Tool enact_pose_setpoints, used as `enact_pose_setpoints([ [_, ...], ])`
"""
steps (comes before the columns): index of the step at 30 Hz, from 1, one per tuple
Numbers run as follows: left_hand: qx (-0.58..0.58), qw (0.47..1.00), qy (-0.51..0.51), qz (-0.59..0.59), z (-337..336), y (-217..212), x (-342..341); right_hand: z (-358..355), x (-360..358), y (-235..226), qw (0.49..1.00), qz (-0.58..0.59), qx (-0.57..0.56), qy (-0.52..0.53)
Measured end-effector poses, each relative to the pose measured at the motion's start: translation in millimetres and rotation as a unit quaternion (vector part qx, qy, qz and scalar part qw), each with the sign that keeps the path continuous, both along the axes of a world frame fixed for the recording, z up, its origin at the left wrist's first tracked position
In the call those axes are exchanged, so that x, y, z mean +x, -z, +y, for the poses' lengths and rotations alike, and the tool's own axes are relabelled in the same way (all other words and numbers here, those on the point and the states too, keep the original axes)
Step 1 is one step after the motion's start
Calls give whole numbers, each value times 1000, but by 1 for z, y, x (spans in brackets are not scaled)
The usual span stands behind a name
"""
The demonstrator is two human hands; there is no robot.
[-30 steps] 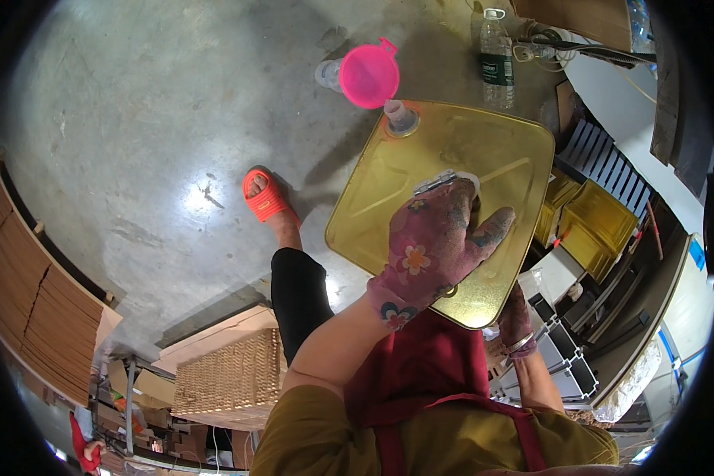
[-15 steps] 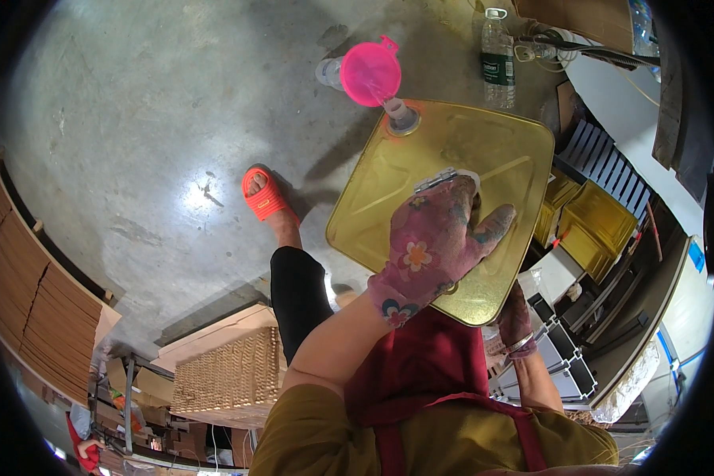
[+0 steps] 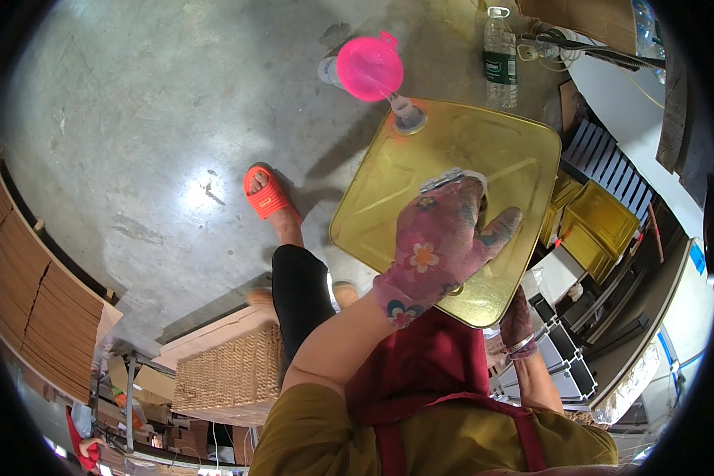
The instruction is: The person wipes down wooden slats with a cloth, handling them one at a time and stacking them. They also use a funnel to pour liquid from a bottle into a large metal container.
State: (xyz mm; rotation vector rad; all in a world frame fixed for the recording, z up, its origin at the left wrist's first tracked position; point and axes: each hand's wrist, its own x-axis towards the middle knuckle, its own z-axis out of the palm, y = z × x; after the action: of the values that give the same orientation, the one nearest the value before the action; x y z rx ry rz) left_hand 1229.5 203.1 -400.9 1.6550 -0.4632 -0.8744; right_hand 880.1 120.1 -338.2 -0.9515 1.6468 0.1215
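A square gold metal can (image 3: 373, 198) is tilted away from me. From the pale spout (image 3: 405, 113) at its far left corner, clear liquid runs into a pink funnel (image 3: 366, 67). The funnel sits over a clear plastic bottle (image 3: 329, 71) on the floor, mostly hidden by it. My left hand (image 3: 440, 238), in a pink flowered glove, is closed round the handle (image 3: 451, 180) on the can's top. My right hand (image 3: 517, 321), gloved too, is against the can's near right edge; its fingers are partly hidden behind the can.
A clear bottle with a green label (image 3: 500, 63) stands beyond the can. More gold cans (image 3: 599, 226) are at the right, near a slatted rack (image 3: 607, 163). Stacked cardboard (image 3: 44, 293) lies at the left. An orange slipper (image 3: 268, 193) is on my left foot.
The can and my left hand have shifted slightly to the right. The funnel's mouth looks a little wider and flatter to view. Liquid runs in both frames.
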Motion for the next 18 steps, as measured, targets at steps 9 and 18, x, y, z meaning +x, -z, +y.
enact_pose_setpoints([
  [9, 32, 999, 29, 20, 2, -3, 2, 2, -3, -1, 999, -32, 8, -16],
  [18, 27, 998, 32, 35, 2, 1, 3, 2, -2, -2, 1000, -17, 14, 2],
])
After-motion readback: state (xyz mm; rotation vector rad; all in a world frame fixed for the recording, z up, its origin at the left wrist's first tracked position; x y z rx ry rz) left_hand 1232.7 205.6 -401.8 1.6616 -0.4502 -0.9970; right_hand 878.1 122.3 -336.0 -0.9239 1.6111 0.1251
